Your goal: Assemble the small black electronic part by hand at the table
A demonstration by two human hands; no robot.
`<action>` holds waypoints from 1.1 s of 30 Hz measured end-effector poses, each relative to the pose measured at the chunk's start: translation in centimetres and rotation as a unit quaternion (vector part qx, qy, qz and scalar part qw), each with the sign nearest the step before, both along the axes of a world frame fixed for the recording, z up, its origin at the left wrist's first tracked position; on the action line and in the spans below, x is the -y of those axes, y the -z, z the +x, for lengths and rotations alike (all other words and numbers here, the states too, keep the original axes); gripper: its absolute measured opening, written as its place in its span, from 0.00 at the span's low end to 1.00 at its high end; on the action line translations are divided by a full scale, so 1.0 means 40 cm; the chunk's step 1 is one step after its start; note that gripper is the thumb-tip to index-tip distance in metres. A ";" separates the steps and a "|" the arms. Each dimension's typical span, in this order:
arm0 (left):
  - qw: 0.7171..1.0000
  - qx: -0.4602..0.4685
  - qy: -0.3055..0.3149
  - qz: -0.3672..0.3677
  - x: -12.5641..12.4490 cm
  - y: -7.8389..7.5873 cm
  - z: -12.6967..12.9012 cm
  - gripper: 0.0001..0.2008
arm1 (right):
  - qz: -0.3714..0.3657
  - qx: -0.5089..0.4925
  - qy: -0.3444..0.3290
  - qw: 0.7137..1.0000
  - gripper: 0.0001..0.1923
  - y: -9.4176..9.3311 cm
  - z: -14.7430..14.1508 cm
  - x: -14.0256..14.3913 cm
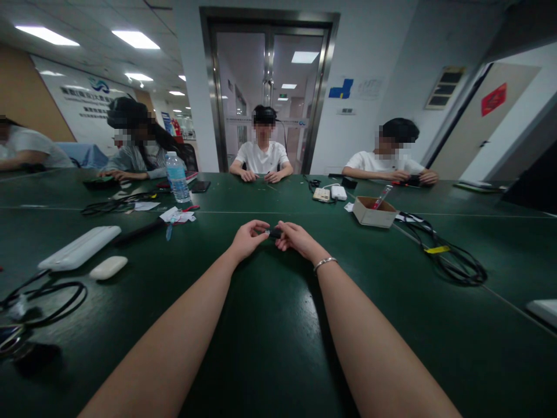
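Both my arms stretch forward over the dark green table (270,325). My left hand (248,238) and my right hand (296,237) meet at the middle and pinch a small black object (274,233) between their fingertips, just above the tabletop. The object is too small to identify. A thin silver bracelet (325,263) circles my right wrist.
A water bottle (178,177) and scattered papers (177,216) lie left of centre. A white keyboard-like case (79,248) and white oval item (108,267) sit at left, with black cables (52,299). A cardboard box (373,211) and coiled cable (452,261) are right. Several people sit across the table.
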State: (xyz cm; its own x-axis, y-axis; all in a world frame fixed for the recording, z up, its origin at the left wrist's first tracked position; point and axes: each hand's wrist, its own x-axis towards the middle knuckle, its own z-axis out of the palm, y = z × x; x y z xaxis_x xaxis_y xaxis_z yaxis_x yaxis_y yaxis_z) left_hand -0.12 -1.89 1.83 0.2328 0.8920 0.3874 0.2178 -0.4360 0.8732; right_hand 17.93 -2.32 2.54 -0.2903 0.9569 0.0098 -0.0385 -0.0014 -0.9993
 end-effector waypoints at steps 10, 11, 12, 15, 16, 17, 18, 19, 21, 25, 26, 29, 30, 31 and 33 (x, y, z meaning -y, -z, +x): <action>1.000 -0.003 -0.007 -0.001 0.004 -0.005 0.000 0.14 | -0.006 0.003 -0.005 1.000 0.11 -0.008 0.001 0.007; 1.000 -0.004 -0.009 -0.002 0.004 -0.005 0.000 0.14 | 0.002 0.006 -0.007 1.000 0.11 -0.008 0.001 0.007; 1.000 -0.005 -0.010 -0.003 0.003 -0.004 -0.001 0.14 | 0.013 -0.004 -0.008 1.000 0.15 -0.009 0.002 0.009; 1.000 -0.004 -0.006 -0.001 -0.001 0.000 -0.001 0.14 | 0.026 -0.055 -0.010 0.998 0.31 -0.014 0.007 0.014; 1.000 -0.003 -0.004 -0.001 -0.002 0.002 -0.001 0.14 | 0.019 -0.059 -0.008 0.998 0.31 -0.015 0.007 0.014; 1.000 -0.003 -0.003 0.000 -0.003 0.002 -0.001 0.14 | 0.008 -0.054 -0.004 0.999 0.26 -0.015 0.005 0.013; 1.000 -0.002 -0.004 -0.001 -0.003 0.003 -0.001 0.14 | -0.005 -0.043 0.000 0.999 0.20 -0.015 0.002 0.011; 1.000 -0.002 -0.005 -0.001 -0.003 0.003 -0.001 0.15 | -0.015 -0.030 0.005 0.999 0.15 -0.013 -0.002 0.008; 1.000 -0.004 -0.010 -0.002 -0.003 0.002 -0.001 0.15 | -0.022 -0.009 0.012 1.000 0.13 -0.009 -0.008 0.002; 1.000 -0.002 -0.008 0.003 -0.003 0.000 -0.003 0.14 | -0.002 -0.020 -0.002 1.000 0.12 -0.007 -0.001 0.004; 1.000 0.003 -0.006 0.004 -0.003 0.000 -0.003 0.14 | 0.006 -0.039 -0.009 0.999 0.17 -0.009 0.003 0.008; 1.000 0.011 -0.001 0.003 -0.003 0.001 -0.004 0.13 | 0.015 -0.078 -0.014 0.997 0.34 -0.016 0.012 0.020; 1.000 0.010 0.001 0.003 -0.004 0.002 -0.003 0.14 | 0.012 -0.073 -0.010 0.997 0.34 -0.019 0.011 0.021; 1.000 0.008 0.003 0.005 -0.004 0.002 -0.003 0.14 | 0.006 -0.062 -0.003 0.998 0.32 -0.020 0.008 0.022; 1.000 0.006 0.004 0.008 -0.005 0.005 -0.002 0.14 | -0.006 -0.038 0.010 0.999 0.25 -0.021 0.001 0.019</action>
State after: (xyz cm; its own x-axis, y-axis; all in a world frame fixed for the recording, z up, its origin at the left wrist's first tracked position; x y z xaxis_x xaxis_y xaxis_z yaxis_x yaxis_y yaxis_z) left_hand -0.21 -1.69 1.65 0.2345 0.8843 0.4037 0.2033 -0.4508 0.8692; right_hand 17.95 -3.07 3.38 -0.2704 0.9625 0.0203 -0.1137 -0.0110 -0.9935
